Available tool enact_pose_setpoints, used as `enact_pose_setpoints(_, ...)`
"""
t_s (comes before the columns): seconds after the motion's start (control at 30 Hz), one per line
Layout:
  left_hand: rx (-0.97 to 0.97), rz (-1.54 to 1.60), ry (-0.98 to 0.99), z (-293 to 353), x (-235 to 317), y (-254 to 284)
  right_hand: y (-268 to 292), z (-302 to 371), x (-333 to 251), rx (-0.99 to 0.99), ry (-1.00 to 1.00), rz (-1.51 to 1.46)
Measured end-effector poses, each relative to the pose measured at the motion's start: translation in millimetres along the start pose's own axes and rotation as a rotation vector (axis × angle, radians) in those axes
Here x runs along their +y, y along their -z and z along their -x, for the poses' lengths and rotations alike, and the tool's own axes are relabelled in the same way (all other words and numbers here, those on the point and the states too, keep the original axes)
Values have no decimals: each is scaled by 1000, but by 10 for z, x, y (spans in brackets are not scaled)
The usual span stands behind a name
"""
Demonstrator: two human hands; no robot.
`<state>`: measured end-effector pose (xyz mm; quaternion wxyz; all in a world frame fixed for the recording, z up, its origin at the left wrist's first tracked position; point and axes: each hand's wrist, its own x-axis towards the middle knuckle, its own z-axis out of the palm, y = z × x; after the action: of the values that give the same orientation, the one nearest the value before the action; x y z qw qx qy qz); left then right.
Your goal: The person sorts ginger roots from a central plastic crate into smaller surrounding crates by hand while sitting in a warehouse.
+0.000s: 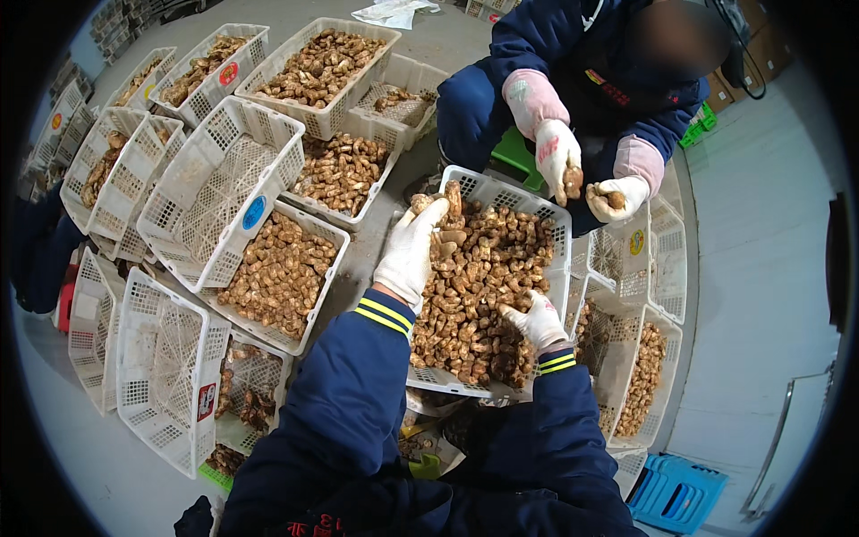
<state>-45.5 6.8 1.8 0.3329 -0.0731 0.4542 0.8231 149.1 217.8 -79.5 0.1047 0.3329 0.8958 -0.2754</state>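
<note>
A white perforated plastic crate [562, 234] stands in front of me, filled with brown, stubby mushrooms [479, 286]. My left hand [412, 251], in a white glove, is closed around a few mushrooms [453, 204] above the crate's left side; some of them stick out past the fingers. Down at the heap's right side, my gloved right hand [539, 322] has its fingers bent about a mushroom [521, 302], partly hidden by the glove. Across the crate, a co-worker's gloved hands [557, 154] each hold a mushroom.
Crates of mushrooms [284, 273] stand at left, with tilted crates [224, 188] among them. More crates [640, 376] are stacked at right by a pale wall [743, 295]. A blue plastic stool [678, 494] sits at lower right. The co-worker [599, 80] sits opposite, beside a green stool [517, 159].
</note>
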Motion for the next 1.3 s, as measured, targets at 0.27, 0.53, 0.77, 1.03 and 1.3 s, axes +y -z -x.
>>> enact_pose_setpoints(0.27,0,8,28,-11,6,-22,34,-311,644,353,-169,-562)
enact_pose_setpoints(0.53,-16,-21,6,74,25,-62,-106,-352,719,305,-70,-1053)
enact_pose_setpoints(0.77,18,-19,43,-19,-34,-41,-180,-353,704,215,-81,-1004)
enact_pose_setpoints(1.03,6,-52,18,53,-11,-79,-444,-301,357,287,230,-107)
enact_pose_setpoints(1.3,12,-100,89,-59,-83,-32,-853,-501,-119,284,326,363)
